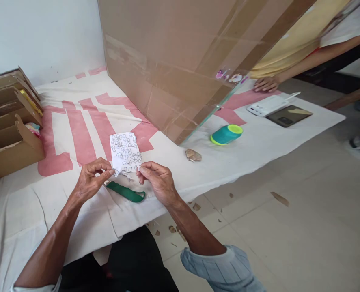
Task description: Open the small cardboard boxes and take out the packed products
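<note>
My left hand (pixel 96 174) is closed in a pinch at the lower left corner of a white sheet of paper (pixel 115 156). Small dark rectangular outlines cover the sheet; whether they are drawn or lie loose on it I cannot tell. My right hand (pixel 157 178) also pinches, thumb against forefinger, by the sheet's lower right edge. A tiny pale bit shows at its fingertips, too small to name. Just below both hands lies a green tool handle (pixel 126 192) with a loop at its right end; its other end is by my left hand.
A large taped cardboard panel (pixel 167 61) stands behind the sheet. Cardboard dividers (pixel 12 138) stand left. Right lie a brown lump (pixel 193 155), a teal-and-yellow cylinder (pixel 226 134), a phone (pixel 289 116) and a white device (pixel 263 106). Another person's hand (pixel 266 84) rests on the table (pixel 274 144).
</note>
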`<state>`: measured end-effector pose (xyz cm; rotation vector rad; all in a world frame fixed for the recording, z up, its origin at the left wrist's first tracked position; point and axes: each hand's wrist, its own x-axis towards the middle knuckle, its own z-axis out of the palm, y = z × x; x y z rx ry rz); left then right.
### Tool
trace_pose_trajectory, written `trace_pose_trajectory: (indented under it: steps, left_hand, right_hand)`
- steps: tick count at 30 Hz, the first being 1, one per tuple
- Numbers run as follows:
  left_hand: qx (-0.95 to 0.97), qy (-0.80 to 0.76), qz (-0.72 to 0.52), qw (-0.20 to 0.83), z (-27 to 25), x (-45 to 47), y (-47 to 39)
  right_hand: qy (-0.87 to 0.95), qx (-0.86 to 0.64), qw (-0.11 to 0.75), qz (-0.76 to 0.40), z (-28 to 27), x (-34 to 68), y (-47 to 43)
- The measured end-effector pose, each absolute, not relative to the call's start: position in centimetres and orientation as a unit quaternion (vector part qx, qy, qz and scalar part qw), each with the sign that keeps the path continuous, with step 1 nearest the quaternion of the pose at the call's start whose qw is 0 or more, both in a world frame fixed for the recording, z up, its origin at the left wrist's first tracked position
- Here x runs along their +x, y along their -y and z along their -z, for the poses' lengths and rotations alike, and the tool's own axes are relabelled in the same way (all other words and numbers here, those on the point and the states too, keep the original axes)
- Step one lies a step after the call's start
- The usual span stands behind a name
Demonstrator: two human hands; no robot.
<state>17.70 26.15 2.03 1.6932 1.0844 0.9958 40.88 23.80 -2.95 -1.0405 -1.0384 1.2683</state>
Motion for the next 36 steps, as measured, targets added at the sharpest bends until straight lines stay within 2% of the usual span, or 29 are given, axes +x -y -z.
trace_pose_trajectory:
  steps: [9, 14, 24, 36]
  left_hand:
    - [0.763, -0.497, -0.296, 0.29, 0.9, 16.8, -32.2]
    - [0.783, -0.508, -0.235, 0.27, 2.8, 18.1, -33.9]
    - [0.788, -0.56, -0.144, 0.214, 2.6, 19.6, -34.0]
    - [0.789, -0.583, -0.136, 0.137, 2.5, 20.4, -32.6]
  right_hand:
    - [0.43, -0.486, 0.574, -0.499, 5.1, 41.9, -24.1]
    - [0.425, -0.492, 0.569, -0.503, 5.7, 42.0, -24.1]
    - [0.418, -0.486, 0.571, -0.512, 5.9, 42.3, -24.1]
    - [0.407, -0.454, 0.563, -0.558, 5.5, 41.7, -24.0]
